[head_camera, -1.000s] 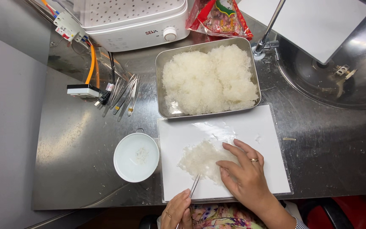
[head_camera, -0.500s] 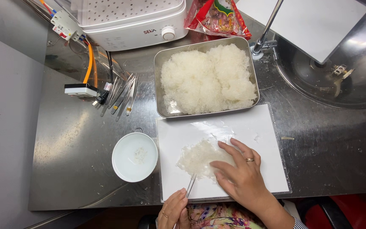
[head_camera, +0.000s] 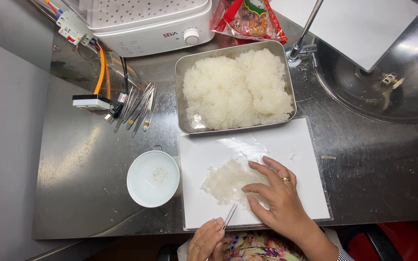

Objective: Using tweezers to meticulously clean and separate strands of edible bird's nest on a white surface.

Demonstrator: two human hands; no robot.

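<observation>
Right hand lies flat, fingers spread, on the white clump. Left hand pinches tweezers, tips pointing up-right toward the clump, just short.

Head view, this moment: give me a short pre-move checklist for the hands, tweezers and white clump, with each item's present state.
1. Right hand steadying the translucent white clump: ok, fingers rest on its right side.
2. Left hand gripping the tweezers: ok, tips point toward the clump.
3. Tweezer tips touching the clump: cannot tell.
4. Clump fully on the white board: ok.
5. Small white bowl close beside the board: ok, upright, a few bits inside.
6. Metal tray of white material clear of the hands: ok, it sits behind the board.
</observation>
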